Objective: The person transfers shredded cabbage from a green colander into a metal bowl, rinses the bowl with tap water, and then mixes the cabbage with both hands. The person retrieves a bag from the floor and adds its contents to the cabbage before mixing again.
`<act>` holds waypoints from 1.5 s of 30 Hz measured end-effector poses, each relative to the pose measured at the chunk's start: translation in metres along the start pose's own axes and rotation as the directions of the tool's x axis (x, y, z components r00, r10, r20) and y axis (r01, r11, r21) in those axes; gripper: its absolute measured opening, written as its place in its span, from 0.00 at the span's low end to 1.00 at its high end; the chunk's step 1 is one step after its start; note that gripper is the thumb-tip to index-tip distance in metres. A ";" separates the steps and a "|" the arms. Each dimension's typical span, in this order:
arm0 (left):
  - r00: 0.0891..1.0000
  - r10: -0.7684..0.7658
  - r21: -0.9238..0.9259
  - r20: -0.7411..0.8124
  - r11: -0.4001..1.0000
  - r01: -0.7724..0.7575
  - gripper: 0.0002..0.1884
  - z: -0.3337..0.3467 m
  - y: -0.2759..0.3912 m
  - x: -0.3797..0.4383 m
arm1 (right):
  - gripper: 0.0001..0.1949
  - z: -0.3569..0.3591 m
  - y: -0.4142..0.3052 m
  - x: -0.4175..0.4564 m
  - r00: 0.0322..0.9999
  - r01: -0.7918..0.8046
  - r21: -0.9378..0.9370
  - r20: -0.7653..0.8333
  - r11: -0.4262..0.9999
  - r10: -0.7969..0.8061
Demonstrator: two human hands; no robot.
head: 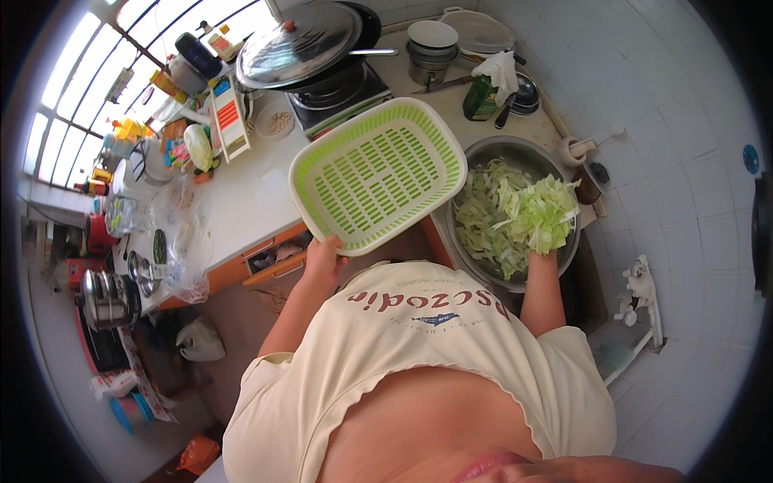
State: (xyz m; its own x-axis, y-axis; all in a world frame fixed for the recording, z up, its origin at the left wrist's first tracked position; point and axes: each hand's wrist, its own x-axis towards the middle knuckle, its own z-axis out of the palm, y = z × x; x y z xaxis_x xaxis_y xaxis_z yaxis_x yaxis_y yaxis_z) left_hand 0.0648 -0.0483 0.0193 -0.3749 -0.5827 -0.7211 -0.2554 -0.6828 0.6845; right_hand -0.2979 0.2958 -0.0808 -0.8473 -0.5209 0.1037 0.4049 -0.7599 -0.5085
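Note:
My left hand grips the near left corner of a white and green plastic colander basket, which has nothing in it and is tilted towards me. Under a heap of shredded pale green leaves, my right hand is mostly hidden, with only the wrist and a little of the hand showing. It holds this heap up over a large metal basin. More shredded leaves lie in the basin, just right of the colander.
A lidded wok stands on a stove beyond the colander. Stacked bowls, a knife and a green container are behind the basin. A slicer and a small bowl sit at left. Below, a drawer stands partly out.

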 end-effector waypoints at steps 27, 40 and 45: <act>0.983 -0.118 -0.167 0.140 0.976 0.141 0.11 -0.003 -0.023 0.040 | 0.16 0.150 0.071 0.060 0.988 -0.134 -0.892 -0.156 0.431 -0.017; 0.985 -0.166 -0.237 -0.044 0.960 0.151 0.12 -0.009 -0.052 0.107 | 0.31 -0.176 -0.025 0.023 0.516 -0.527 -0.586 -0.796 0.616 -0.317; 0.988 -0.154 -0.212 0.021 0.965 0.155 0.13 0.003 -0.060 0.132 | 0.34 -0.152 -0.007 0.091 0.634 -0.545 -0.444 -0.773 0.711 0.004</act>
State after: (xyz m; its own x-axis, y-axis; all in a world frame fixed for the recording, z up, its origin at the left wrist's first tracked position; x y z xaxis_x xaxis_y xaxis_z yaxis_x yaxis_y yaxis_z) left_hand 0.0279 -0.0829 -0.1164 -0.3498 -0.4607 -0.8157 -0.1154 -0.8429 0.5255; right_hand -0.4300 0.3121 -0.1976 -0.8016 -0.0328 -0.5970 0.5974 -0.0836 -0.7976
